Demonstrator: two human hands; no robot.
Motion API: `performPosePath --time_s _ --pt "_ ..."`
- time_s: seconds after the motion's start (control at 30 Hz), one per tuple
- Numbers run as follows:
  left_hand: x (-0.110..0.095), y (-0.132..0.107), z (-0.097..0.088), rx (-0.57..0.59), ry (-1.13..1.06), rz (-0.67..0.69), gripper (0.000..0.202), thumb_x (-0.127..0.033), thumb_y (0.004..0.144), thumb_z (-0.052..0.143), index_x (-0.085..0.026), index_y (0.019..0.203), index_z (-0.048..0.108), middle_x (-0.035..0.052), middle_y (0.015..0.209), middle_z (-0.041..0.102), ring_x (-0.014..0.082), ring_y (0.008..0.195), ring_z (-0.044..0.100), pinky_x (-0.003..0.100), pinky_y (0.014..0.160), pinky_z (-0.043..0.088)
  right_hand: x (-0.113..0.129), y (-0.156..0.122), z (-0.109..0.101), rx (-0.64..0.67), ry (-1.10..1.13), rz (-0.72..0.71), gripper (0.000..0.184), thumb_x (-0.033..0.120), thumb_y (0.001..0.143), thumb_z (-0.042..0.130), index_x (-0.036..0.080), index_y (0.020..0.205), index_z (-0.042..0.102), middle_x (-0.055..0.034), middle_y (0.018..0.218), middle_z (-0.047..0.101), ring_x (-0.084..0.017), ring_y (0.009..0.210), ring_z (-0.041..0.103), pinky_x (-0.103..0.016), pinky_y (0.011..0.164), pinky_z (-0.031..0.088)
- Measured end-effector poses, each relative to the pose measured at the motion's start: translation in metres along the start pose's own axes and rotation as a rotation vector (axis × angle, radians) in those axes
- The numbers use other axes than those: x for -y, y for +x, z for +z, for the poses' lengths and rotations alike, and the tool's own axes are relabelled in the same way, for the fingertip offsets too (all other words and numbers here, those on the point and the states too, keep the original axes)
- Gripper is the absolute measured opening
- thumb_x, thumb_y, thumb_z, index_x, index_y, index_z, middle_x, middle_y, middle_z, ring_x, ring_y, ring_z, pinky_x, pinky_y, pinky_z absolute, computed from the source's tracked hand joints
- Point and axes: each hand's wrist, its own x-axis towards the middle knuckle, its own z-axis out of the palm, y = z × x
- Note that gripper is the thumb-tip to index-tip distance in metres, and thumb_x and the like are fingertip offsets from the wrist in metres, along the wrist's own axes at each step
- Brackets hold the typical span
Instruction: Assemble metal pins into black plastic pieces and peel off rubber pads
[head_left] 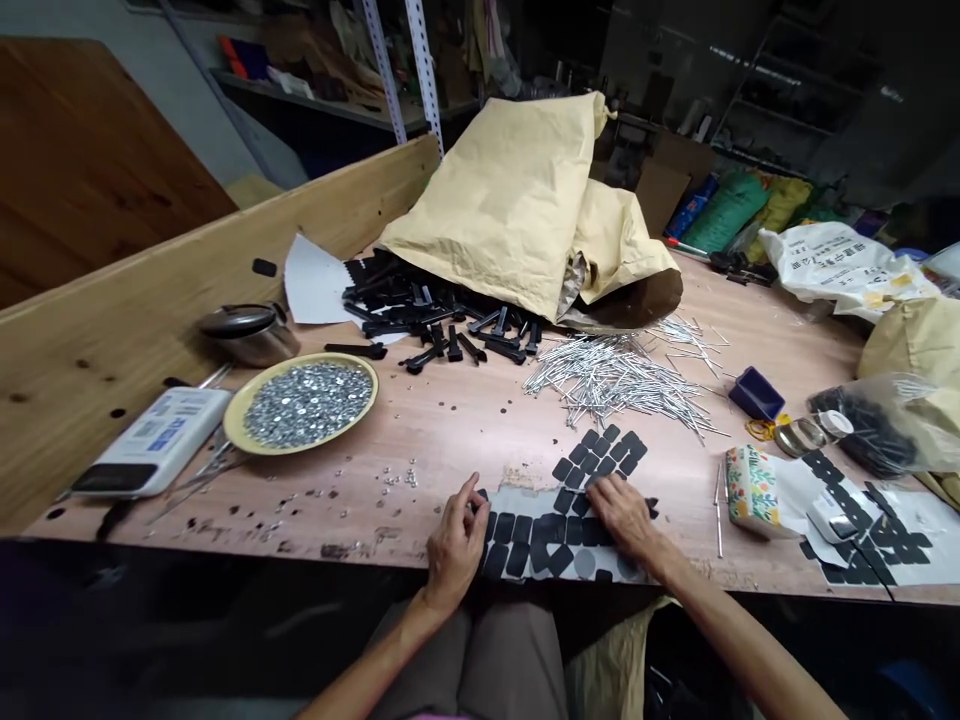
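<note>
Rows of black rounded pads (pixel 520 528) lie on a pale backing sheet (pixel 517 500) at the table's front edge. At the left end of these rows is my left hand (pixel 454 540), its fingers curled in and thumb near the index finger; whatever they hold, if anything, is too small to make out. My right hand (pixel 621 512) rests over the right part of the pads, fingers bent down and pressed together. From its fingertips a thin silvery pin (pixel 574 490) seems to stick out to the left. More black pads (pixel 600 455) spread just beyond that hand.
A yellow dish (pixel 235 432) of small metal nuts stands left, beside a white scale (pixel 154 440) and a metal container (pixel 251 335). Behind are black plastic parts (pixel 442 325), a heap of metal pins (pixel 615 375) and a large paper sack (pixel 510 200). A blue tray (pixel 756 394) sits right.
</note>
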Motion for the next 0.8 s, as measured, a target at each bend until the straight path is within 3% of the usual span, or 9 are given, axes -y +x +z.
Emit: performPosePath --time_s 0.13,0.27,0.4,0.53,0.67,0.8 --pt "-0.003 0.001 0.003 -0.029 0.054 0.079 0.033 -0.030 0.091 0.042 -0.015 0.118 0.053 0.0025 0.074 0.063 0.0080 0.047 0.053 0.018 0.051 0.046 -0.005 0.005 -0.005 0.012 -0.025 0.002 0.038 0.011 0.095 0.027 0.019 0.080 0.061 -0.0050 0.074 0.054 -0.015 0.064 0.044 -0.023 0.044 0.033" --pt "-0.003 0.001 0.002 -0.041 0.063 0.077 0.029 -0.026 0.091 0.044 -0.016 0.117 0.053 0.0032 0.077 0.064 0.0076 0.049 0.054 0.018 0.052 0.047 -0.012 0.008 -0.011 0.081 0.053 -0.213 0.036 0.022 0.096 0.030 0.020 0.077 0.060 -0.0041 0.072 0.053 -0.016 0.067 0.047 -0.023 0.047 0.037" --pt "0.000 -0.001 0.003 -0.040 0.046 0.035 0.028 -0.026 0.090 0.044 -0.017 0.115 0.054 0.0054 0.084 0.065 0.0073 0.051 0.055 0.018 0.052 0.047 -0.021 0.013 -0.014 0.039 0.025 -0.032 0.044 0.015 0.097 0.020 0.018 0.078 0.059 -0.0055 0.072 0.052 -0.015 0.059 0.042 -0.023 0.041 0.032" --pt "0.001 -0.003 0.004 -0.026 0.053 0.048 0.027 -0.024 0.090 0.045 -0.017 0.114 0.055 0.0053 0.084 0.066 0.0069 0.052 0.056 0.017 0.053 0.048 -0.020 0.016 -0.011 0.121 0.069 -0.144 0.037 0.020 0.096 0.029 0.019 0.075 0.059 -0.0057 0.074 0.052 -0.016 0.070 0.047 -0.022 0.046 0.036" --pt "0.000 -0.002 0.003 -0.014 0.088 0.036 0.028 -0.024 0.090 0.046 -0.016 0.115 0.054 0.0039 0.079 0.065 0.0074 0.051 0.056 0.018 0.053 0.048 -0.019 0.017 -0.010 0.108 0.061 0.083 0.035 0.021 0.096 0.031 0.019 0.077 0.060 -0.0075 0.078 0.054 -0.017 0.072 0.047 -0.024 0.048 0.039" --pt "-0.001 -0.002 0.002 0.002 0.128 0.060 0.028 -0.023 0.090 0.045 -0.016 0.115 0.054 0.0052 0.081 0.066 0.0083 0.053 0.057 0.019 0.055 0.049 -0.023 0.017 -0.009 0.208 0.148 -0.021 0.034 0.023 0.095 0.032 0.020 0.076 0.060 -0.0067 0.076 0.054 -0.018 0.072 0.048 -0.025 0.049 0.039"
